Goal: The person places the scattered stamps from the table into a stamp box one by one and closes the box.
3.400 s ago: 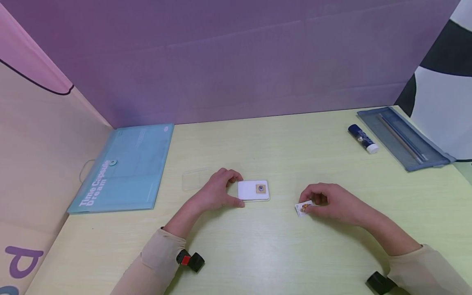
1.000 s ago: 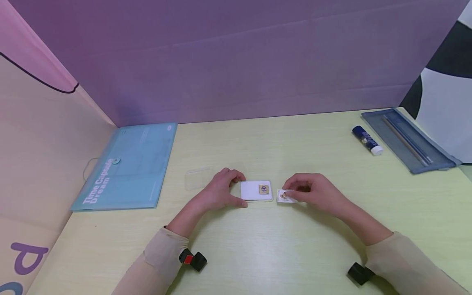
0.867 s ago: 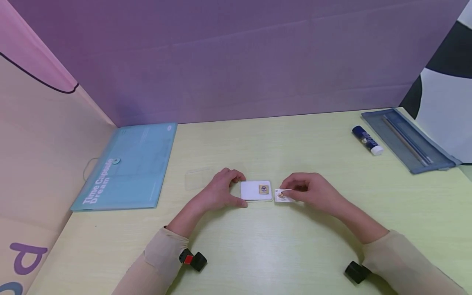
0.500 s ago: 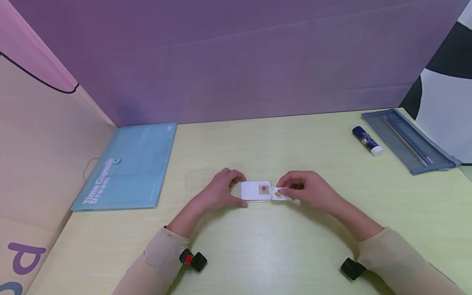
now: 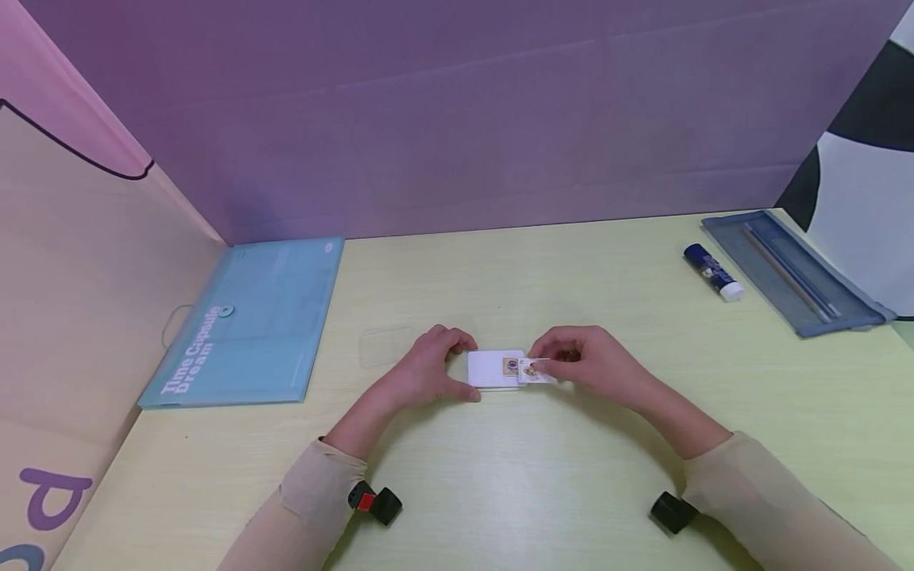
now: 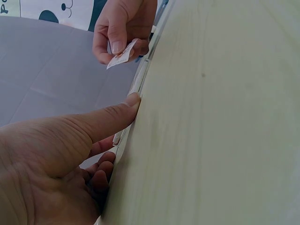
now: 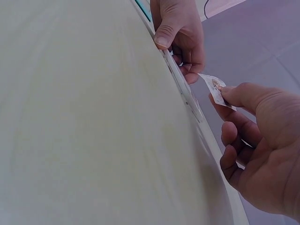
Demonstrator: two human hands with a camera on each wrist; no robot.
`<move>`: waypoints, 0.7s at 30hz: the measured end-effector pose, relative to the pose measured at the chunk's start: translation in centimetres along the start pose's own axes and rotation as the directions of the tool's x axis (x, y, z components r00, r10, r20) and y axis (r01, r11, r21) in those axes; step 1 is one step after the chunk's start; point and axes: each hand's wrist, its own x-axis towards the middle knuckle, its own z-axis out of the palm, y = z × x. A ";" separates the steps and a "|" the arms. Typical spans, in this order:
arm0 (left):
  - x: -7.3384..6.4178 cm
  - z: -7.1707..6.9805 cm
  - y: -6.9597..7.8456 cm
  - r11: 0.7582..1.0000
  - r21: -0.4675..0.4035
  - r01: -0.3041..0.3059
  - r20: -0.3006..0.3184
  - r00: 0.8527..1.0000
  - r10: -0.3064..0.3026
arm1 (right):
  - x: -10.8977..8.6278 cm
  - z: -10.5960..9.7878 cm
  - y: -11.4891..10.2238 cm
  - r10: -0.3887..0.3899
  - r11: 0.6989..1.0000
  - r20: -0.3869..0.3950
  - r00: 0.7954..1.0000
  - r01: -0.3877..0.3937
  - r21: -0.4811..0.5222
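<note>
A thin white block with rounded corners (image 5: 485, 369) lies flat on the table, with a small tan square bearing a dark round print (image 5: 509, 366) on its right part. My left hand (image 5: 434, 366) steadies the block at its left end, thumb at the near edge and fingers at the far edge. Between thumb and fingers my right hand (image 5: 589, 366) pinches a small white stamp-like paper with a printed figure (image 5: 528, 370). In the head view this paper overlaps the block's right end; the right wrist view shows it held tilted above the surface (image 7: 215, 90).
Just left of the left hand lies a clear, thin rectangular piece (image 5: 382, 346). A blue document folder (image 5: 250, 325) sits at the table's left. At the back right are a glue stick (image 5: 712, 271) and a blue mesh pouch (image 5: 793, 270) with long thin items inside.
My right hand has carried the small paper leftward, from well right of the white block to over its right end. The left hand has stayed on the block.
</note>
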 end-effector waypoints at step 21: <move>0.0 0.0 -0.1 1.000 -0.004 -0.005 -0.007 1.000 0.005 | 1.3 0.7 -0.7 0.009 1.000 0.000 1.000 -0.009 0.018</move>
